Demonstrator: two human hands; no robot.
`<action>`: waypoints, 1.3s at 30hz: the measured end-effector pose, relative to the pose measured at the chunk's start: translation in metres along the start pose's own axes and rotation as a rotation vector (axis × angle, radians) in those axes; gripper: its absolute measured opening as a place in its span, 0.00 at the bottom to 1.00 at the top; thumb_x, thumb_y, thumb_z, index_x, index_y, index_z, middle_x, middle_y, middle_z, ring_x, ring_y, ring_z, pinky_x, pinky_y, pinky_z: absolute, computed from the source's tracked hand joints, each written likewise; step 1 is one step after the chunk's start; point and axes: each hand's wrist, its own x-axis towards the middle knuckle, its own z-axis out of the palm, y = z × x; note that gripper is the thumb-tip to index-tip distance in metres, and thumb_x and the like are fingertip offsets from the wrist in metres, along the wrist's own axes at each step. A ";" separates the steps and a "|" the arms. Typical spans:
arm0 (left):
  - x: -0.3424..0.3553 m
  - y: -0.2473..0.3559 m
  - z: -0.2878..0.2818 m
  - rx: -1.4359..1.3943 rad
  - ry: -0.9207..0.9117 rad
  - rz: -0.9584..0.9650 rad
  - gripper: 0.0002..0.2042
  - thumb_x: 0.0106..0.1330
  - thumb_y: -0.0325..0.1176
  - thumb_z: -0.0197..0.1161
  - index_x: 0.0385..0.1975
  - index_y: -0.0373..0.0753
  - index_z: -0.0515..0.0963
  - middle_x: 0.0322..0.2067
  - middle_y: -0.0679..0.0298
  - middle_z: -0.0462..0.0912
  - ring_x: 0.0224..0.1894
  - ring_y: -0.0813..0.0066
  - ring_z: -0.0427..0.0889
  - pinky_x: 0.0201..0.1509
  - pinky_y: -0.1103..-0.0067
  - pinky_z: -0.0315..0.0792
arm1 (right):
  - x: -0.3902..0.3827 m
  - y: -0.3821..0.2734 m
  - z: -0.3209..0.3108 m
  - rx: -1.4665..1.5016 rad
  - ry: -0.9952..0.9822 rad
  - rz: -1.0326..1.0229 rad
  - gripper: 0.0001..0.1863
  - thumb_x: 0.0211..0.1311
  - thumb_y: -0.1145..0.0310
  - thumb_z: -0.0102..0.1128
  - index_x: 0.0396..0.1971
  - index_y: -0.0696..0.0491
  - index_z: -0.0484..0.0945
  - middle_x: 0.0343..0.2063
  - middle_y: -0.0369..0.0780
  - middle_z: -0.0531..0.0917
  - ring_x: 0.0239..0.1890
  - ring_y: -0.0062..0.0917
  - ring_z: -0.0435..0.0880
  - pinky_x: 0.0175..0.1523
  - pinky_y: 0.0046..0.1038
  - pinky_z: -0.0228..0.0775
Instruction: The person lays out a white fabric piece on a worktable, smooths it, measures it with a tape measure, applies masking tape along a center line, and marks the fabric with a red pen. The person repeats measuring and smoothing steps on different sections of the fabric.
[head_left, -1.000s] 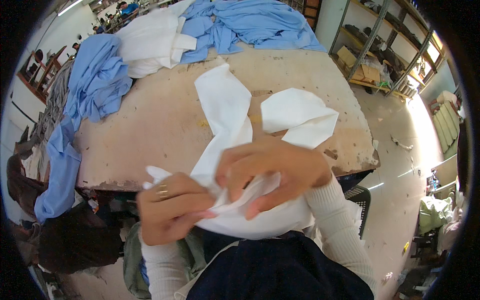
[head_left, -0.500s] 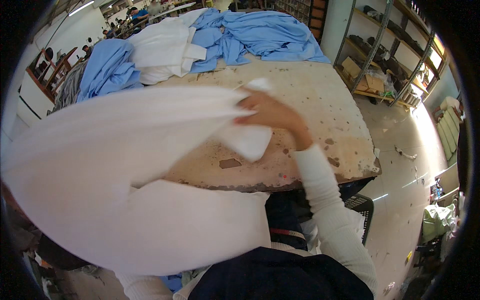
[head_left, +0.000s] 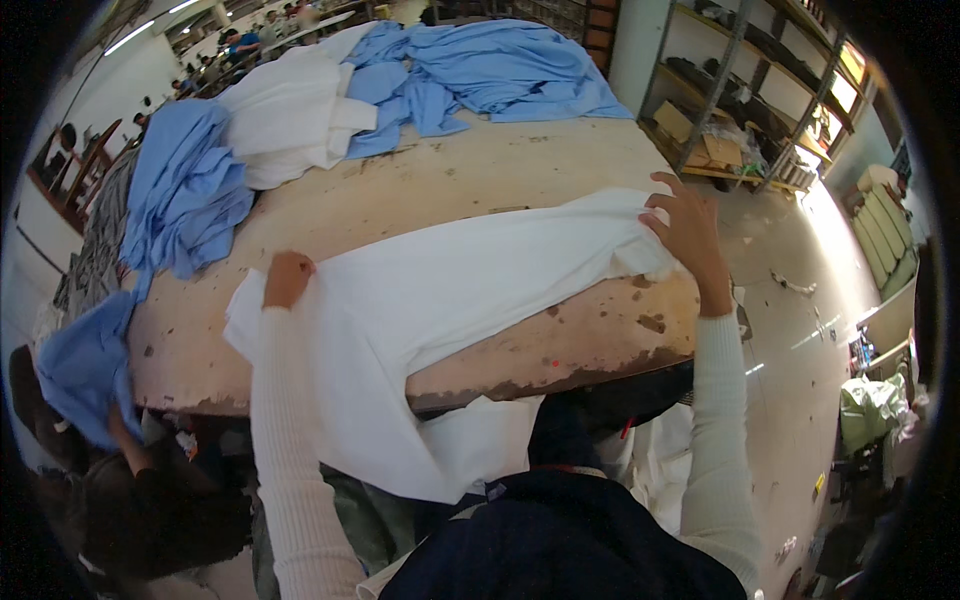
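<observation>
Spanning between left grip clamped on its edge and right grip with parted fingers, white cloth is crossing the surface; overhang below the left grip could be pulling it askew.

The pale, worn surface has dark stains, thickest along its near edge. A white cloth lies across it, part hanging over that edge. Heaped blue fabric and white fabric line its far side; a crumpled blue bundle sits at the left.
</observation>
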 end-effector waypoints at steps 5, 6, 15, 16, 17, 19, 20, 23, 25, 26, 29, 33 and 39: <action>-0.043 0.022 0.012 -0.139 0.343 -0.112 0.07 0.58 0.29 0.58 0.31 0.32 0.79 0.29 0.54 0.80 0.31 0.58 0.78 0.38 0.71 0.70 | -0.102 -0.028 -0.055 0.284 -0.642 -0.372 0.14 0.49 0.64 0.63 0.38 0.51 0.81 0.35 0.39 0.82 0.45 0.33 0.76 0.55 0.38 0.59; -0.046 0.023 0.009 -0.148 0.331 -0.131 0.08 0.59 0.30 0.58 0.31 0.31 0.79 0.29 0.54 0.80 0.31 0.58 0.78 0.37 0.72 0.70 | -0.104 -0.020 -0.055 0.366 -0.604 -0.280 0.14 0.50 0.64 0.62 0.38 0.51 0.80 0.34 0.38 0.82 0.42 0.31 0.77 0.51 0.36 0.61; -0.042 0.033 0.007 -0.260 0.270 -0.236 0.08 0.61 0.29 0.58 0.33 0.29 0.78 0.29 0.56 0.79 0.30 0.64 0.77 0.36 0.77 0.69 | 0.001 0.100 0.077 0.715 -0.104 0.441 0.18 0.56 0.56 0.61 0.36 0.58 0.78 0.31 0.34 0.81 0.31 0.19 0.75 0.37 0.23 0.66; -0.048 0.027 0.005 -0.255 0.285 -0.239 0.08 0.61 0.29 0.58 0.33 0.28 0.78 0.29 0.56 0.79 0.30 0.65 0.76 0.36 0.77 0.69 | 0.012 0.094 0.081 0.721 -0.082 0.410 0.18 0.55 0.57 0.62 0.34 0.58 0.78 0.29 0.34 0.80 0.30 0.19 0.75 0.37 0.22 0.66; -0.052 0.021 0.005 -0.251 0.300 -0.240 0.09 0.61 0.29 0.58 0.33 0.28 0.78 0.29 0.56 0.79 0.30 0.65 0.76 0.36 0.78 0.69 | 0.021 0.087 0.084 0.724 -0.058 0.381 0.17 0.55 0.58 0.62 0.33 0.59 0.78 0.28 0.33 0.80 0.30 0.18 0.74 0.37 0.22 0.66; -0.065 0.017 0.001 -0.283 0.294 -0.268 0.09 0.61 0.29 0.58 0.33 0.28 0.78 0.28 0.57 0.79 0.30 0.66 0.76 0.36 0.78 0.68 | 0.042 0.053 0.062 1.010 0.027 0.476 0.10 0.54 0.66 0.60 0.28 0.59 0.77 0.25 0.32 0.78 0.28 0.16 0.74 0.35 0.21 0.65; -0.065 0.018 0.000 -0.303 0.289 -0.271 0.09 0.61 0.29 0.58 0.33 0.28 0.77 0.28 0.57 0.79 0.30 0.67 0.76 0.36 0.78 0.68 | 0.047 0.048 0.056 1.064 0.057 0.491 0.09 0.53 0.67 0.59 0.28 0.59 0.77 0.24 0.32 0.77 0.27 0.15 0.73 0.35 0.20 0.65; -0.059 0.031 -0.002 -0.299 0.274 -0.288 0.09 0.62 0.29 0.58 0.34 0.28 0.77 0.28 0.58 0.78 0.31 0.67 0.76 0.36 0.78 0.68 | 0.049 0.042 0.067 1.308 0.086 0.594 0.12 0.56 0.68 0.56 0.38 0.58 0.73 0.29 0.34 0.77 0.32 0.18 0.75 0.38 0.22 0.68; -0.058 0.030 -0.001 -0.300 0.264 -0.282 0.09 0.62 0.29 0.57 0.34 0.28 0.77 0.29 0.58 0.79 0.31 0.68 0.76 0.36 0.78 0.68 | 0.048 0.037 0.076 1.507 0.085 0.666 0.18 0.58 0.68 0.54 0.48 0.57 0.69 0.35 0.37 0.77 0.37 0.20 0.77 0.42 0.25 0.71; -0.057 0.029 -0.001 -0.301 0.258 -0.278 0.09 0.62 0.29 0.57 0.34 0.28 0.77 0.29 0.58 0.79 0.31 0.68 0.76 0.37 0.78 0.68 | 0.046 0.033 0.078 1.641 0.070 0.644 0.20 0.60 0.67 0.53 0.51 0.55 0.66 0.38 0.37 0.76 0.39 0.21 0.77 0.44 0.26 0.72; -0.062 0.022 0.001 -0.264 0.297 -0.266 0.09 0.62 0.29 0.57 0.34 0.28 0.77 0.30 0.58 0.79 0.31 0.67 0.76 0.37 0.78 0.69 | 0.037 0.013 0.079 1.936 0.002 0.572 0.22 0.64 0.65 0.50 0.56 0.51 0.59 0.43 0.38 0.74 0.43 0.22 0.76 0.46 0.28 0.72; -0.064 0.023 -0.002 -0.303 0.270 -0.275 0.09 0.63 0.29 0.57 0.34 0.28 0.77 0.30 0.57 0.79 0.31 0.68 0.77 0.37 0.78 0.69 | 0.034 0.020 0.059 1.563 -0.081 0.493 0.19 0.65 0.64 0.50 0.54 0.48 0.62 0.40 0.34 0.72 0.39 0.16 0.72 0.41 0.22 0.70; -0.063 0.026 -0.005 -0.243 0.248 -0.292 0.10 0.64 0.30 0.55 0.35 0.28 0.76 0.30 0.54 0.79 0.34 0.63 0.77 0.40 0.77 0.69 | -0.014 0.192 0.024 0.467 1.038 0.625 0.05 0.59 0.71 0.52 0.34 0.53 0.75 0.23 0.31 0.73 0.23 0.16 0.69 0.27 0.22 0.63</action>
